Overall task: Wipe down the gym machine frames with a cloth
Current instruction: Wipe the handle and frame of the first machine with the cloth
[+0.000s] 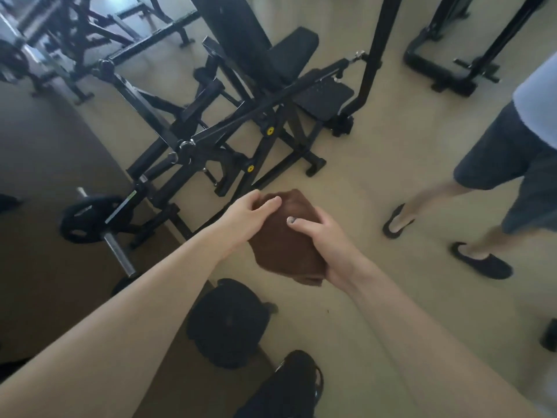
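A brown cloth (283,239), bunched up, hangs in the air between both my hands, above the beige floor. My right hand (328,245) grips its right side, thumb across the top. My left hand (250,211) holds its upper left edge, fingers curled over the fabric. Beyond the cloth stands a black gym machine frame (217,137) with yellow knobs, a padded seat and a slanted bar. The cloth does not touch the frame.
A barbell sleeve with a black plate (87,218) juts out at the left. A round black weight (229,321) lies on the floor below my hands. Another person's legs (470,206) stand at the right. More black frames (446,55) stand behind.
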{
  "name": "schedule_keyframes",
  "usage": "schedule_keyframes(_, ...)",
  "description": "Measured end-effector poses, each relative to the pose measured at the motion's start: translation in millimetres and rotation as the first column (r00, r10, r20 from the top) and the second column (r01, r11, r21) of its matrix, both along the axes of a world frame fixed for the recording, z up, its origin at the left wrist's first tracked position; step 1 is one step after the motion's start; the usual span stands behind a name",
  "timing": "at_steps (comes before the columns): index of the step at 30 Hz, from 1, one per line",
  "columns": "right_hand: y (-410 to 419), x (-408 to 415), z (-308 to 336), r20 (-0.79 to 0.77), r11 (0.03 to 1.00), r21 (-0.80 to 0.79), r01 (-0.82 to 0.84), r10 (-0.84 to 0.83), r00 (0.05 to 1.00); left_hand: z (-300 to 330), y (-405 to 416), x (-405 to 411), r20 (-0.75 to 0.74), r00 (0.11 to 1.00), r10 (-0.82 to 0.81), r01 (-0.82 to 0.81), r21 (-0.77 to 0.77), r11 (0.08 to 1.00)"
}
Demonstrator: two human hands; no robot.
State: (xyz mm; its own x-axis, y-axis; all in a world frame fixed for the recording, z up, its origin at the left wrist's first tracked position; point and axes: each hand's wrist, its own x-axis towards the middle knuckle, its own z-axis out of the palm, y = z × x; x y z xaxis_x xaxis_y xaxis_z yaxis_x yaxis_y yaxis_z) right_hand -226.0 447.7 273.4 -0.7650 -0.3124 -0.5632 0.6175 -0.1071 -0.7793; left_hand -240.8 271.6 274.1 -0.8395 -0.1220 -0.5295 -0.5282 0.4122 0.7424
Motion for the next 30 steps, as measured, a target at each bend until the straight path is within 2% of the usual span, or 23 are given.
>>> schedule_keyframes(5, -16, -65, -7, -0.024, 0.991, 0.117, -0.061, 0.064, 0.998, -12, -16, -52, -0.110, 0.993, 0.052, -0.063, -0.094, 0.994)
schedule_keyframes(9, -31, -141, -19, -0.121, 0.960, 0.258, -0.105, 0.140, 0.983, -38, -36, -117, -0.144, 0.984, 0.102, -0.119, -0.120, 0.986)
schedule_keyframes(13, -55, -239, -26, -0.274, 0.874, 0.469, -0.127, 0.281, 0.920, -65, -63, -184, -0.098, 0.984, 0.150, -0.162, -0.119, 0.980)
schedule_keyframes(17, -93, -314, -29, -0.334, 0.792, 0.600, -0.113, 0.377, 0.864, -69, -98, -223, -0.056, 0.987, 0.153, -0.161, -0.178, 0.971)
schedule_keyframes(22, -144, -396, -34, -0.353, 0.691, 0.702, -0.172, 0.548, 0.759, -79, -148, -272, -0.019, 0.975, 0.221, -0.217, -0.295, 0.930)
schedule_keyframes(25, -183, -442, -61, -0.357, 0.607, 0.777, -0.166, 0.642, 0.679, -96, -177, -298, -0.012, 0.961, 0.275, -0.259, -0.375, 0.890)
schedule_keyframes(30, -250, -474, -117, -0.419, 0.522, 0.844, -0.124, 0.786, 0.454, -134, -224, -320, 0.016, 0.889, 0.458, -0.380, -0.533, 0.756)
